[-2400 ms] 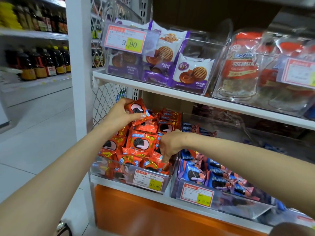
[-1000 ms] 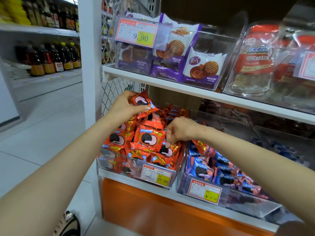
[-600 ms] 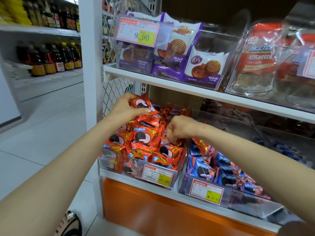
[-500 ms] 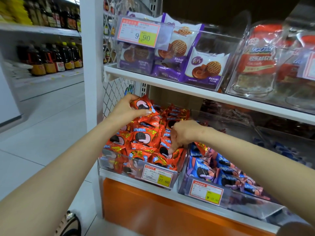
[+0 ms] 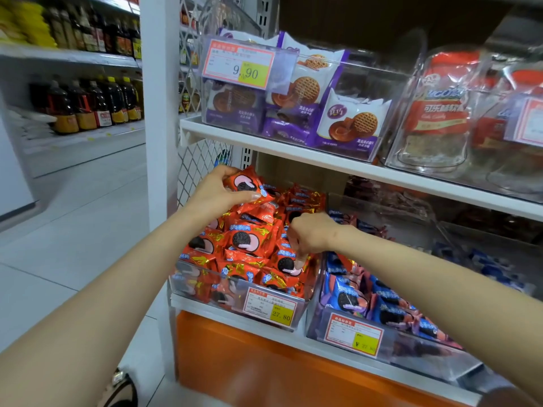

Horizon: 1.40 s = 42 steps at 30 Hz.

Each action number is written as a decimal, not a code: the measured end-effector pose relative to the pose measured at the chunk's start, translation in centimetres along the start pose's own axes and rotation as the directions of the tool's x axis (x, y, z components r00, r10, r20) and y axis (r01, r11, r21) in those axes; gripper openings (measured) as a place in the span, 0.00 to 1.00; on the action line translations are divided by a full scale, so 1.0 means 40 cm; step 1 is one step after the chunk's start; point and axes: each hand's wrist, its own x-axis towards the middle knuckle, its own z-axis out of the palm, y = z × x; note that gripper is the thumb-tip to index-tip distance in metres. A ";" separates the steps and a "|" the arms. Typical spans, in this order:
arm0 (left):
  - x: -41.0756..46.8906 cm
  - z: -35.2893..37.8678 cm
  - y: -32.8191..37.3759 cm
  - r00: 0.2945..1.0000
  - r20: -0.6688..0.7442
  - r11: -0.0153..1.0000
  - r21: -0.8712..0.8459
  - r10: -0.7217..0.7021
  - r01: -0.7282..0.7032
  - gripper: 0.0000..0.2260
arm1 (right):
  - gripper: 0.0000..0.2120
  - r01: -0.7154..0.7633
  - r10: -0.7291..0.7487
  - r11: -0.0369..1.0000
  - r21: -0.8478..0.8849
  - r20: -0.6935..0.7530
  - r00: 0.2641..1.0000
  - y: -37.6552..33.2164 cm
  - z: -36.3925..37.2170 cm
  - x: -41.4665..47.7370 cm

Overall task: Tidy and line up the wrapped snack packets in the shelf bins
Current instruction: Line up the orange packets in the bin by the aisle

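A clear bin (image 5: 205,284) on the lower shelf holds a heap of orange-red cookie packets (image 5: 245,239). My left hand (image 5: 217,195) grips one orange packet (image 5: 245,183) raised above the back left of the heap. My right hand (image 5: 310,233) reaches down at the bin's right side, its fingertips pinching the top edge of an orange packet (image 5: 286,261) standing near the front right. The neighbouring clear bin (image 5: 390,345) to the right holds blue cookie packets (image 5: 346,298).
The upper shelf (image 5: 338,164) overhangs the bins and carries a bin of purple waffle packets (image 5: 346,121) and bins of red bags (image 5: 437,113). A white post (image 5: 158,113) stands at the left. Bottles (image 5: 88,104) line an aisle shelf beyond.
My right hand moved from the bin's front to its right side and now pinches a packet there. My left hand keeps its packet raised in about the same place.
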 end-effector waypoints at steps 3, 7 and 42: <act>-0.002 -0.001 -0.001 1.000 0.001 1.000 -0.001 -0.002 0.002 0.27 | 0.17 -0.035 0.019 0.992 -0.120 -0.136 0.991 0.000 0.009 0.007; -0.010 -0.001 0.004 1.000 -0.002 1.000 0.019 0.007 -0.007 0.26 | 0.17 0.011 -0.027 0.987 -0.163 -0.102 0.994 -0.008 -0.001 -0.008; -0.042 -0.029 0.022 0.999 -0.044 1.000 -0.028 -0.013 0.011 0.25 | 0.19 0.073 -0.049 0.889 0.452 -0.065 0.997 -0.001 -0.002 -0.072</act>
